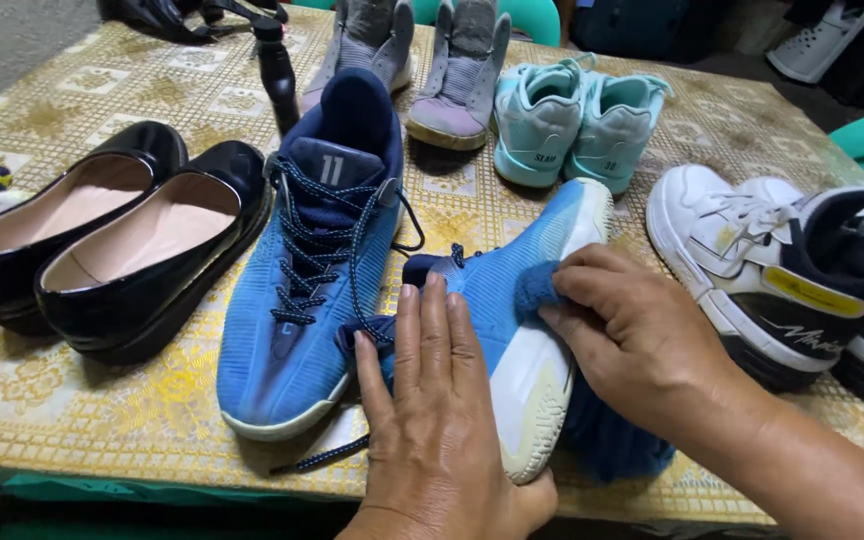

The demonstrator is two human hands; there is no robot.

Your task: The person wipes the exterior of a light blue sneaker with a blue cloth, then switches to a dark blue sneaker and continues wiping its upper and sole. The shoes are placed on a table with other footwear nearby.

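Both hands (542, 380) rest on a tipped sneaker (522, 310), its upright mate (307, 290) left, dress shoes (102, 235) farther left.

My blue cloth (537, 285) matches the blue shoe (512, 330) with its white sole. Beside it: black shiny shoes (112, 240), mint sneakers (572, 115), gold-patterned worktop (72, 400).

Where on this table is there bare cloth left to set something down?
The widest bare cloth is at the far left, bordered by the black dress shoes and spray bottle. A narrower strip runs along the near edge, left of the upright blue sneaker. The middle and right are crowded with shoes and both hands.
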